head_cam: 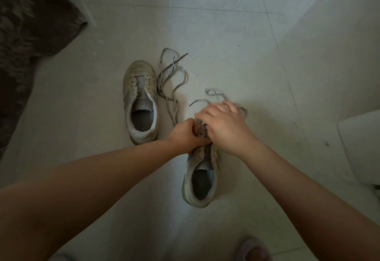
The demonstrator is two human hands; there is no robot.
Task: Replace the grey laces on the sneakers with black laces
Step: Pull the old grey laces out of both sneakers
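Our left hand (188,135) grips the front of the near sneaker (200,175), fingers curled round its eyelet flap, while our right hand (223,126) lies over the toe, fingers bent around a grey lace (213,94) that loops out beyond the fingertips, blurred. The sneaker is pale and scuffed, its eyelets showing bare below our hands, its grey-lined opening toward us. The far sneaker (140,100) stands unlaced to the left, well apart from our hands, with a loose lace (174,75) lying in coils just beside it. Both rest on a pale tiled floor (236,44). A dark patterned cloth (30,24) fills the upper left corner; a white object (362,147) juts in at right.
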